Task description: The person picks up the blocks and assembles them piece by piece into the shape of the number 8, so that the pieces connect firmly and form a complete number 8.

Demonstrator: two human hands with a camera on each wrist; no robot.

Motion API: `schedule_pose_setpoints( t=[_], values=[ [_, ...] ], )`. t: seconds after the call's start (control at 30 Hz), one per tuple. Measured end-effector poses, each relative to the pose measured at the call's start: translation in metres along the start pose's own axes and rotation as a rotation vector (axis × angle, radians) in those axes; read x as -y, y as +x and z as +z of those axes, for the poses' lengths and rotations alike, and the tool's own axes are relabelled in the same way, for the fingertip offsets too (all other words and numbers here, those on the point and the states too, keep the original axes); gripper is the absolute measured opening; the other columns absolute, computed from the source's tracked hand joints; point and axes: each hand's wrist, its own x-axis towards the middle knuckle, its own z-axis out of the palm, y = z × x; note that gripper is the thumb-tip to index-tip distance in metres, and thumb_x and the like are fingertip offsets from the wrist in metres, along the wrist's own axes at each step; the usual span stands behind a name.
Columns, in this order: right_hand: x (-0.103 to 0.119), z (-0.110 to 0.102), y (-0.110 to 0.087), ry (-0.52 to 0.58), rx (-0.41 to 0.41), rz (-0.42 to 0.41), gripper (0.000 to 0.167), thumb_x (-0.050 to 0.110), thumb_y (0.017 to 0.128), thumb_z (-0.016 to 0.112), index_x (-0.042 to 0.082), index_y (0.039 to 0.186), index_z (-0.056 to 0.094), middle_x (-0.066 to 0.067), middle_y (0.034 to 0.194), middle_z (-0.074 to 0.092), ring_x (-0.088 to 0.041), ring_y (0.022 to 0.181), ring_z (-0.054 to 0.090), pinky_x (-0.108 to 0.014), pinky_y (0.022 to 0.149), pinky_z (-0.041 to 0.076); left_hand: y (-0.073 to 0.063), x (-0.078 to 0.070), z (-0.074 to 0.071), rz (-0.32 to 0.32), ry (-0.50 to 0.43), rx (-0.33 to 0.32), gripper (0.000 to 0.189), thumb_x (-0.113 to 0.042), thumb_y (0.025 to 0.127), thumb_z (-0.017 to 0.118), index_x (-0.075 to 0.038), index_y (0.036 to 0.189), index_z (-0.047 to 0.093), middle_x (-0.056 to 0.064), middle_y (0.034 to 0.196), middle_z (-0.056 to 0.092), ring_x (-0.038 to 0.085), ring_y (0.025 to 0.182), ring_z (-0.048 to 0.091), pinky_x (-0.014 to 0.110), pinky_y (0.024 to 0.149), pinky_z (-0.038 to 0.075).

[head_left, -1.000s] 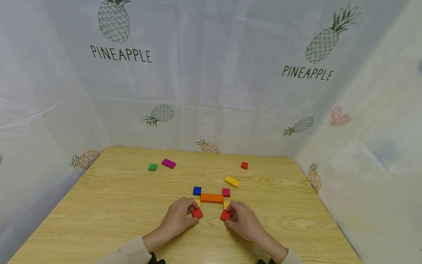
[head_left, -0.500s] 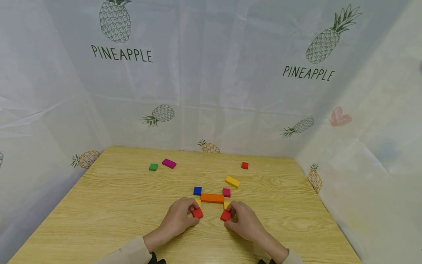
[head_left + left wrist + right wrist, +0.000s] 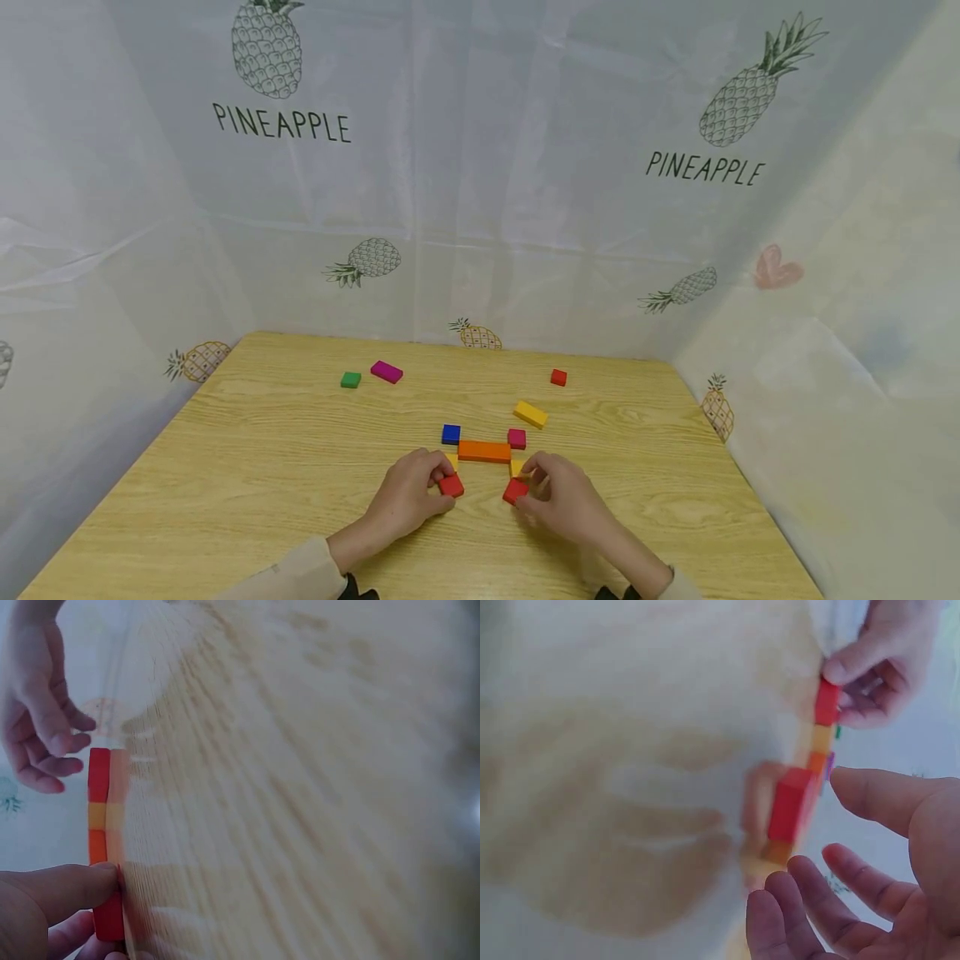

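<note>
My left hand (image 3: 408, 493) pinches a red block (image 3: 451, 486) between thumb and fingers on the wooden table. In the left wrist view its thumb (image 3: 75, 889) presses against that block. My right hand (image 3: 568, 502) is around a second red block (image 3: 515, 492); the right wrist view shows its fingers spread apart from this block (image 3: 789, 806). Behind each red block is a yellow block, the left one (image 3: 452, 461) and the right one (image 3: 517, 468) partly hidden by the hands. A long orange block (image 3: 484, 452) lies between and behind them, with a blue block (image 3: 451, 434) and a pink block (image 3: 517, 438) at its far corners.
Farther back on the wooden table (image 3: 247, 458) lie a yellow oblong block (image 3: 530, 414), a small red block (image 3: 558, 377), a purple block (image 3: 386, 372) and a green block (image 3: 350, 380). A pineapple-print sheet (image 3: 480, 192) hangs behind the table and along its sides.
My right hand has loosened its fingers from the right red block and shifted slightly right. My left hand keeps its pinch on the left red block.
</note>
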Motion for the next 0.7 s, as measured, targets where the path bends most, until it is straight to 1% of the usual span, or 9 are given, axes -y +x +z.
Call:
schedule_pose_setpoints(
  t=[0.23,0.37,0.47,0.57,0.7],
  values=[
    [-0.005,-0.032,0.017,-0.049,-0.077,0.01,0.031,0.02,0.092,0.085,0.007,0.116,0.071,-0.008,0.102,0.069,-0.017,0.085,0.063,-0.033,0.076,0.055,-0.001,0.0,0.0,0.005,0.008,0.0,0.029,-0.013,0.08,0.093,-0.016,0.099,0.072,-0.004,0.087,0.058,0.012,0.077,0.049,0.027,0.068,0.041],
    [-0.01,-0.046,0.033,-0.084,-0.114,-0.029,0.031,0.017,0.092,0.084,0.004,0.117,0.07,-0.013,0.104,0.07,-0.023,0.087,0.065,-0.039,0.08,0.057,-0.001,0.0,0.0,0.007,0.013,-0.001,0.029,-0.013,0.08,0.093,-0.016,0.099,0.072,-0.004,0.086,0.058,0.012,0.076,0.048,0.026,0.068,0.041],
    [-0.018,-0.051,0.049,-0.118,-0.133,-0.055,0.033,0.013,0.092,0.084,0.001,0.119,0.07,-0.016,0.105,0.07,-0.03,0.089,0.066,-0.044,0.081,0.057,-0.001,0.0,0.0,0.007,0.015,-0.003,0.029,-0.013,0.08,0.093,-0.016,0.099,0.071,-0.004,0.086,0.058,0.012,0.076,0.048,0.026,0.068,0.041],
    [-0.028,-0.053,0.064,-0.142,-0.126,-0.058,0.036,0.012,0.092,0.083,-0.001,0.122,0.069,-0.017,0.108,0.071,-0.034,0.093,0.067,-0.047,0.084,0.057,-0.001,0.0,0.001,0.006,0.013,-0.003,0.029,-0.013,0.08,0.093,-0.016,0.099,0.071,-0.004,0.087,0.058,0.011,0.077,0.048,0.026,0.068,0.041],
    [-0.043,-0.052,0.081,-0.132,-0.08,-0.041,0.04,0.013,0.093,0.083,-0.001,0.127,0.068,-0.019,0.116,0.07,-0.036,0.1,0.067,-0.052,0.09,0.057,-0.001,0.0,0.001,0.007,0.014,-0.002,0.029,-0.013,0.08,0.093,-0.017,0.099,0.071,-0.004,0.087,0.058,0.011,0.077,0.048,0.026,0.068,0.041]
  ],
)
